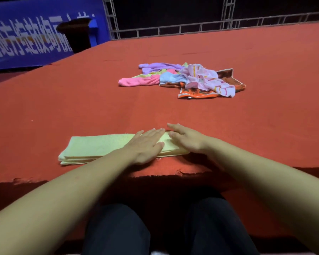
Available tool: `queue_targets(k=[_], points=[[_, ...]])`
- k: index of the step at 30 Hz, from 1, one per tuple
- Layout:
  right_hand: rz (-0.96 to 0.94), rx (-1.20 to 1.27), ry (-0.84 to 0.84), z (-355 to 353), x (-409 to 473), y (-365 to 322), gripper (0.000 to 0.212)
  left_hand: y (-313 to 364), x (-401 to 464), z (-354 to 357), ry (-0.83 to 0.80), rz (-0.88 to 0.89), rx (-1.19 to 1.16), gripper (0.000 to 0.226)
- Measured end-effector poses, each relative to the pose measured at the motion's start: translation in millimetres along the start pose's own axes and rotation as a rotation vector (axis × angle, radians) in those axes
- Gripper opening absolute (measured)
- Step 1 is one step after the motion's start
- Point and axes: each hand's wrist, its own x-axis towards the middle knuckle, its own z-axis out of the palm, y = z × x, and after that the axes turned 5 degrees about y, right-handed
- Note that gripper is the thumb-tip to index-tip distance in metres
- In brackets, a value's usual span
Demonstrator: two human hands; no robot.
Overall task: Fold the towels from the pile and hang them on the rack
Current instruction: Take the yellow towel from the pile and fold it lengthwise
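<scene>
Pale yellow folded terry towel [99, 147] lies on red felt-covered bench [81, 100], long axis left-right. Left hand [145, 144] and right hand [186, 138], fingers flat, press its right end. Left end free, nearer left hand. Colourful towel pile [182, 78] well beyond.

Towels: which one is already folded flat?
The pale yellow towel at the near table edge, under the left hand and right hand. The others lie crumpled in the pile farther back.

Event stage: truss [110, 19], banner [35, 34], red carpet [247, 126]
</scene>
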Motion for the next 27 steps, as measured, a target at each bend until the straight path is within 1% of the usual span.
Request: queue_targets(k=[1, 2, 4, 6, 8, 10, 12, 13, 15, 18, 23, 27], points=[[0.010, 0.079, 0.047, -5.1, -1.2, 0.0, 0.050, 0.1, 1.8, -3.2, 0.006, -0.010, -0.058, 0.057], [0.016, 0.094, 0.122, -9.7, -2.1, 1.4, 0.049, 0.7, 4.7, -6.6, 0.026, -0.032, -0.132, 0.054], [0.031, -0.004, 0.300, -16.2, -2.1, 8.1, 0.046, 1.6, 12.7, -11.8, 0.117, -0.089, -0.276, 0.048], [0.103, -0.106, 0.410, -21.4, -2.0, 12.9, 0.042, 4.4, 21.3, -15.4, 0.209, -0.126, -0.319, 0.041], [0.210, -0.165, 0.405, -25.5, -4.1, 15.5, 0.039, 11.1, 27.6, -15.3, 0.286, -0.121, -0.254, 0.036], [0.249, -0.193, 0.365, -26.1, -4.8, 17.9, 0.035, 21.8, 31.3, -12.0, 0.427, -0.088, -0.188, 0.030], [0.250, -0.185, 0.362, -26.2, -5.0, 18.8, 0.033, 33.2, 35.5, -8.8, 0.541, -0.056, -0.241, 0.023], [0.257, -0.188, 0.372, -26.6, -4.1, 20.0, 0.035, 37.9, 38.6, -8.1, 0.555, -0.055, -0.287, 0.021], [0.282, -0.203, 0.381, -27.3, -2.2, 23.8, 0.037, 44.5, 45.9, -7.2, 0.505, -0.071, -0.346, 0.022], [0.293, -0.175, 0.375, -25.7, -1.3, 30.7, 0.035, 50.2, 54.8, -8.0, 0.433, -0.107, -0.337, 0.023], [0.263, -0.118, 0.386, -19.0, -2.4, 34.4, 0.033, 54.2, 58.8, -4.8, 0.400, -0.144, -0.346, 0.020], [0.219, -0.060, 0.406, -14.1, -0.3, 29.2, 0.031, 52.2, 58.7, -3.8, 0.371, -0.196, -0.426, 0.021]])
